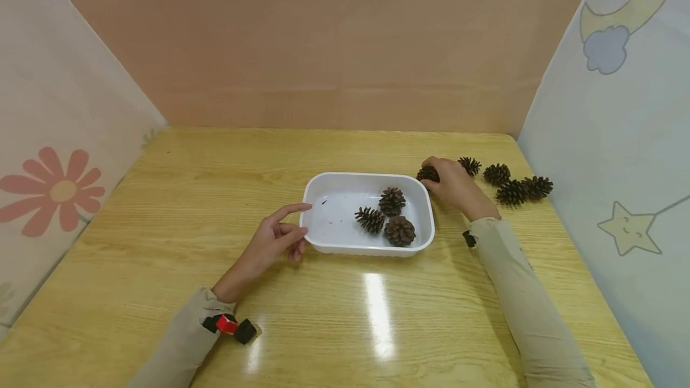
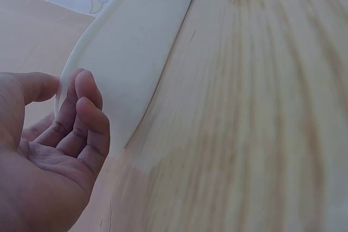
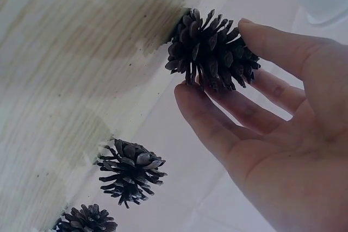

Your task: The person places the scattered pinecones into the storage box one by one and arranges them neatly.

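Observation:
My right hand (image 1: 455, 187) holds a dark brown pine cone (image 3: 215, 52) just off the right end of a white tray (image 1: 345, 251). In the right wrist view, the thumb lies on one side of the cone and the fingertips on the other. At the tray's left end, my left hand (image 1: 272, 237) grips the rim, its index finger and thumb spread along the edge. The left wrist view shows the other fingers curled beside the tray's outer wall (image 2: 130, 42). Three pine cones (image 1: 400, 231) lie inside the tray, in its right half.
Several more pine cones (image 1: 511, 193) lie on the wooden table (image 1: 178, 208) toward its back right corner. A brown panel (image 1: 345, 47) stands behind the table, with patterned walls (image 1: 620, 148) at both sides. Small dark specks dot the tray's floor.

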`<state>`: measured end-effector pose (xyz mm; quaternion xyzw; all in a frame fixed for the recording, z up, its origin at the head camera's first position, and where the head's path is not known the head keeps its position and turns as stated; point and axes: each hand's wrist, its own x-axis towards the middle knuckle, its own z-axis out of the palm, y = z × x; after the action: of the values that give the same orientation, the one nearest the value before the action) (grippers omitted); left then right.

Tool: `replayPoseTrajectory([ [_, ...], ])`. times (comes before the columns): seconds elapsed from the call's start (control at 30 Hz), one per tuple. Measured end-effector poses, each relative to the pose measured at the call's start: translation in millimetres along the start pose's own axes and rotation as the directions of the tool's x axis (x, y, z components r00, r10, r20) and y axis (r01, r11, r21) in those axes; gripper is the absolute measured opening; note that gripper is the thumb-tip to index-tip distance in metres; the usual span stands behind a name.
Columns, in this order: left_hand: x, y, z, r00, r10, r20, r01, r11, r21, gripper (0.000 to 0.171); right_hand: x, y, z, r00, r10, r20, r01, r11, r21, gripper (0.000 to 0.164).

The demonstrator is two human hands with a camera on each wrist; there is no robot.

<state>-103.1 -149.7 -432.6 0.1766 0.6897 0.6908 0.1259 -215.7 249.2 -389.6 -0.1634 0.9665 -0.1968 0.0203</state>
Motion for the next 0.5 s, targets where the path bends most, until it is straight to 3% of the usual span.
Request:
replayPoseTrajectory([
  [0.3, 0.7, -0.1, 0.6, 1.0, 0.0, 0.006, 0.0, 1.0, 0.006, 0.05, -2.7, 0.3, 0.4, 1.0, 0.011, 0.006, -0.011, 1.0, 0.007, 0.043],
  [0.5, -1.9, 1.0, 2.1, 1.0, -0.02, -0.001, 0.02, 1.0, -0.012, 0.051, -1.6, -4.0, -5.1, 0.999, -0.001, -0.032, 0.001, 1.0, 0.002, 0.044],
])
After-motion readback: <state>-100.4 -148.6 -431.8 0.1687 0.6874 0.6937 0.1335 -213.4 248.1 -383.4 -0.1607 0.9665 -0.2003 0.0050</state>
